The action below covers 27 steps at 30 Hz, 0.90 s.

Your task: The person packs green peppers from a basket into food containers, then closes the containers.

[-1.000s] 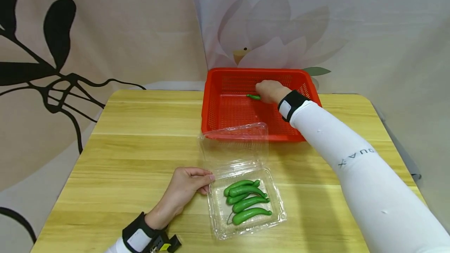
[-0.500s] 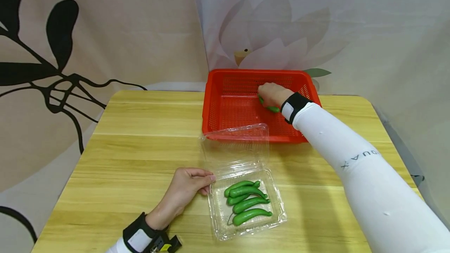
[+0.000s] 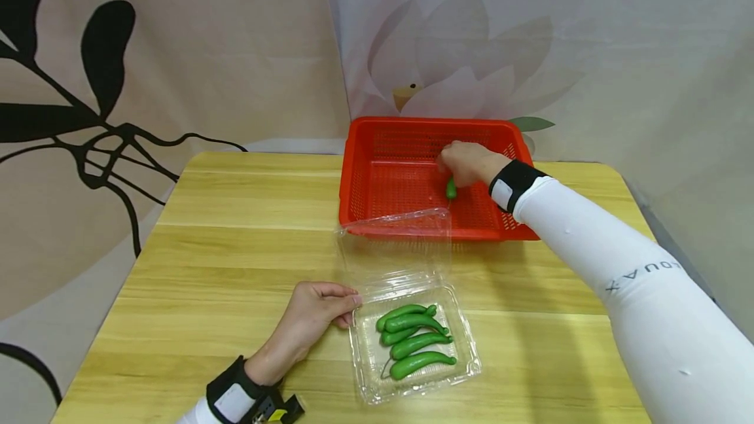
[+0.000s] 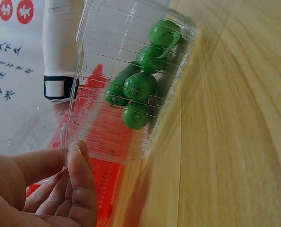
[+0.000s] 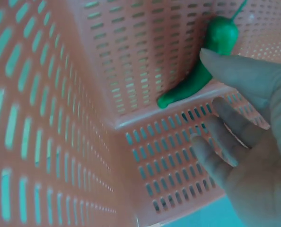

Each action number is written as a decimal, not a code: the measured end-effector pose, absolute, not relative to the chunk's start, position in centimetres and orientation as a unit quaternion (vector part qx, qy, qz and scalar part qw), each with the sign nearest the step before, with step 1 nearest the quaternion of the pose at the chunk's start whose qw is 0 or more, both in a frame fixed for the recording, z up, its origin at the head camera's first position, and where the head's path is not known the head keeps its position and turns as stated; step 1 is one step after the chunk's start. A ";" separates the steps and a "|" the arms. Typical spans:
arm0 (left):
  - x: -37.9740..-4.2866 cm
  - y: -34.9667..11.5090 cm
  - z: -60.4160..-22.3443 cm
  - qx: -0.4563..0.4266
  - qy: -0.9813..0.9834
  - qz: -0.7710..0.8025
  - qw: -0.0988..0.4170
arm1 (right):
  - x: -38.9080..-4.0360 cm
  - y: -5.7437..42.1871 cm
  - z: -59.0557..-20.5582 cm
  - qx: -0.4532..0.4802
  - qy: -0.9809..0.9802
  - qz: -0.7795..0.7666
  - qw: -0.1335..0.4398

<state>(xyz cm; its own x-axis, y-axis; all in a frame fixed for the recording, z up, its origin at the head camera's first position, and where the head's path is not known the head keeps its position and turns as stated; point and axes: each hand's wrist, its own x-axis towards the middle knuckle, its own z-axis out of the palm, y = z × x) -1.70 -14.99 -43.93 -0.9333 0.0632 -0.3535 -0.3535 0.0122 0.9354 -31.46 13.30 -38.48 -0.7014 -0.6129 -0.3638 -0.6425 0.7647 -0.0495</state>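
In the head view, my left hand (image 3: 315, 309) pinches the left edge of a clear plastic clamshell box (image 3: 377, 388), its lid folded open toward the back. Several green peppers (image 3: 423, 363) lie side by side in its base. The left wrist view shows thumb and fingers on the rim of the box (image 4: 95, 150). My right hand (image 3: 468, 161) is inside the red basket (image 3: 383, 178), with a single green pepper (image 3: 451, 188) pointing down from it. Seen from the right wrist, the thumb lies on this pepper (image 5: 223, 35); the finger behind it is hidden, and other fingers stand loosely apart.
The basket stands at the back of the wooden table (image 3: 235, 228), against a printed cloth backdrop (image 3: 235, 51). The box's open lid (image 3: 394, 247) overlaps the basket's front rim in the head view.
My right hand has moved slightly right and nearer within the basket. The pepper at it has swung from pointing left to pointing toward the front. My left hand and the box stay put.
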 end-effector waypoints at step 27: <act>-1.6 -15.0 -43.7 -0.099 0.694 0.698 0.146 | -31.1 14.0 -38.8 -0.334 0.921 0.015 0.199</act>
<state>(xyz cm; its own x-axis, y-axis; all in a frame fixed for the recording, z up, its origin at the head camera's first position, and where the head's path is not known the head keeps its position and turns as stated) -1.57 -15.00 -43.71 -0.9376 0.0672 -0.3412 -0.3415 0.0068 0.9399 -31.14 14.00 -38.82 -0.6971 -0.6098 -0.3769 -0.6219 0.7760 -0.1053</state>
